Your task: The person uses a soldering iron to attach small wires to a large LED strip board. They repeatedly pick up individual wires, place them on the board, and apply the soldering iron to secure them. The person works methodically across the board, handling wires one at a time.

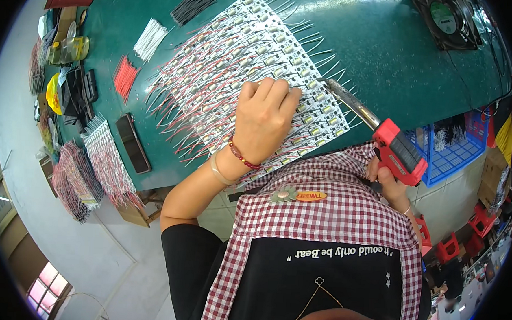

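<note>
My left hand (265, 119) rests over a white panel of small circuit boards (262, 37), its fingers curled down. Whatever its fingertips may be pinching is hidden beneath the hand. Red, white and dark thin wires stick out in rows from the panel, many over its left and right edges. In my right hand (389, 183) is a red and black soldering gun (400, 153), gripped at its lower end. Its metal barrel points up and left, and the tip is at the panel's right side, close to the wires; contact cannot be made out.
On the green table (365, 61) lie bundles of black (194, 5), white (150, 40) and red wires (125, 78), plus a phone (133, 143). More wired panels (108, 161) are at the left edge. A fan (447, 20) stands far right; a blue crate (456, 150) is below the table.
</note>
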